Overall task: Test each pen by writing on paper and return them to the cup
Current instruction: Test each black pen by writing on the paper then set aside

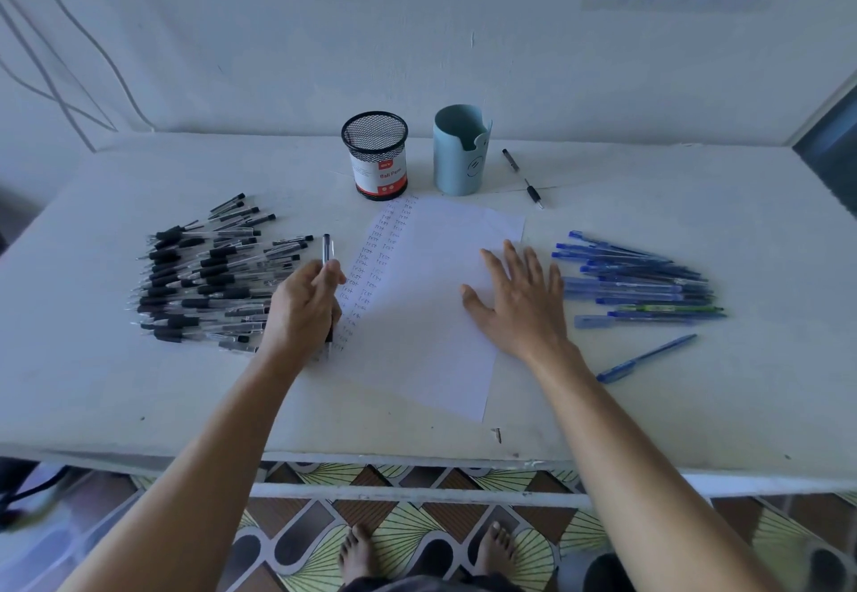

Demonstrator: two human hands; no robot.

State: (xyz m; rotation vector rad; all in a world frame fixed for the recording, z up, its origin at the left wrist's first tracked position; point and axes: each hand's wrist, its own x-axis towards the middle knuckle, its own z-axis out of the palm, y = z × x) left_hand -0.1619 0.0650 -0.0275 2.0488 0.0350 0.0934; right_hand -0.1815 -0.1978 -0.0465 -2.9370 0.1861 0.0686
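Note:
A white sheet of paper (436, 313) lies mid-table, with columns of the word "test" down its left side. My left hand (303, 308) grips a black pen (326, 252), tip down at the paper's left edge. My right hand (519, 299) presses flat on the paper's right part, fingers spread. A large pile of black pens (204, 276) lies to the left. A pile of blue pens (640, 285) lies to the right. At the back stand a black mesh cup (375, 155) and a light blue cup (461, 150).
One blue pen (647, 358) lies alone at the front right. Two black pen parts (533, 192) lie right of the blue cup. The wall rises just behind the cups. The table's front edge is near my body, with tiled floor and my bare feet below.

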